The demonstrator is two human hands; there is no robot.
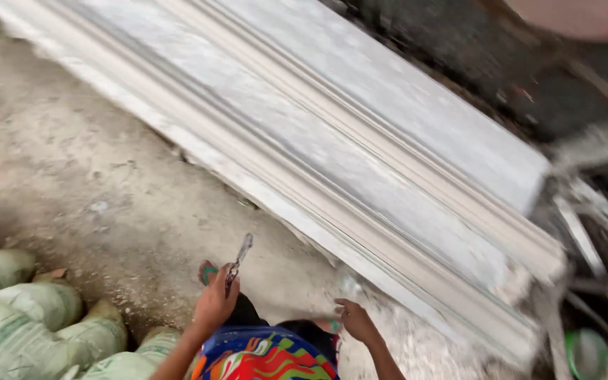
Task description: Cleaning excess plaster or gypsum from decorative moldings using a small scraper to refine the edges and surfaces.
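My left hand has its fingers closed around a thin metal tool, which looks like pliers or snips; motion blur keeps me from telling which. Its tip points up and away toward the moulding. My right hand is empty, fingers loosely spread, hovering just above the dusty floor near the moulding's lower edge.

The tool is held apart from the moulding, and I see no fresh cut or mark where it points, so I judge the work on that edge hasn't started here. Crumbs of pale debris lie along the edge.

The moulding is a long, pale grey cast piece with stepped ridges along its length, lying diagonally across the floor from upper left to lower right. Its surface is streaky and chalky, its near end rough.

Green-white sacks are stacked at my left, and a bright patterned cloth sits just below my hands.
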